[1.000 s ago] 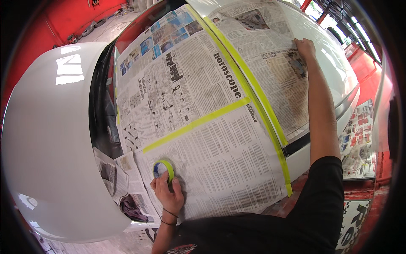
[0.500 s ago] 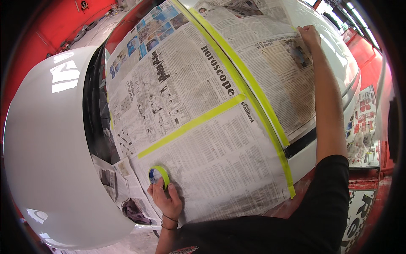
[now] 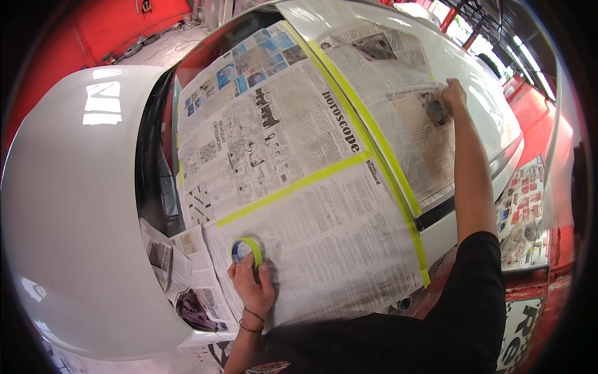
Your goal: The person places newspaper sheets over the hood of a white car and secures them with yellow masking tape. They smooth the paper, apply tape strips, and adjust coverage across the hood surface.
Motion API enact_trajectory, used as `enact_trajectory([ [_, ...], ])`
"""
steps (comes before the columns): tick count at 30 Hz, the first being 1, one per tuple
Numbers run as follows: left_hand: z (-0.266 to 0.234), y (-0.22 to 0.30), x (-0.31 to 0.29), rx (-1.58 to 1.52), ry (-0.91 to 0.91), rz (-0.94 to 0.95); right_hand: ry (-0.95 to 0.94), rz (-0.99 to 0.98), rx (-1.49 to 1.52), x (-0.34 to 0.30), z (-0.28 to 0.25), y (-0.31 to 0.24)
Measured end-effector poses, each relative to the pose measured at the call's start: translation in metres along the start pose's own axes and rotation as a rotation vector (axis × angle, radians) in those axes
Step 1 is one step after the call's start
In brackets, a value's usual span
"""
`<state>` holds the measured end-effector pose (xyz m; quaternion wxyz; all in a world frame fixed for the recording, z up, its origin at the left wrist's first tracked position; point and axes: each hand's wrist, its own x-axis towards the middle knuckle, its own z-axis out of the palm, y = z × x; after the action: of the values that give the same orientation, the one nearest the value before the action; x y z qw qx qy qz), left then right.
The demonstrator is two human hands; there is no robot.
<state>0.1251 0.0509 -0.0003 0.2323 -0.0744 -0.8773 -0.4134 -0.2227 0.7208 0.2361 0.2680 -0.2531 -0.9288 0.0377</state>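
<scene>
Over the windshield of a white car, newspaper sheets (image 3: pixel 330 237) lie joined by a bright yellow-green tape strip (image 3: pixel 293 189). My left hand (image 3: pixel 254 288) rests low on the paper, its fingers and thumb closed round a roll of yellow-green masking tape (image 3: pixel 258 251). Another newspaper sheet (image 3: pixel 398 118) covers the roof, with a long tape strip (image 3: pixel 390 163) along its near-left border. At that sheet's far right edge, my right hand (image 3: pixel 455 96) is closed, its arm stretched out. Whatever sits between its fingertips is too small and hidden to make out.
The white hood (image 3: pixel 81 206) bulges at the left, with crumpled newspaper (image 3: pixel 163 262) tucked at its edge. A bare band of white roof (image 3: pixel 479 93) runs beyond my right hand. Red walls (image 3: pixel 112 31) surround the car, and a printed poster (image 3: pixel 526 212) stands at the right.
The view has shifted, so the car sits a little lower in it. My left hand still grips the tape roll; my right hand stays closed by the roof sheet's edge.
</scene>
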Motion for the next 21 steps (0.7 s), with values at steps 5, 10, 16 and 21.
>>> enact_trajectory([
  [5,-0.004,-0.002,0.000,-0.090,0.021,-0.007,0.311,-0.192,0.129,-0.087,-0.032,-0.041],
  [10,-0.021,0.015,0.006,-0.299,-0.009,-0.124,-0.022,-0.433,0.641,-0.269,-0.094,-0.137],
  [16,-0.060,0.057,0.031,-0.377,-0.030,0.182,-0.481,-0.790,0.769,-0.493,-0.163,-0.251],
  [21,-0.073,0.059,-0.010,-0.475,-0.025,0.124,-0.421,-0.848,0.774,-0.550,-0.162,-0.276],
])
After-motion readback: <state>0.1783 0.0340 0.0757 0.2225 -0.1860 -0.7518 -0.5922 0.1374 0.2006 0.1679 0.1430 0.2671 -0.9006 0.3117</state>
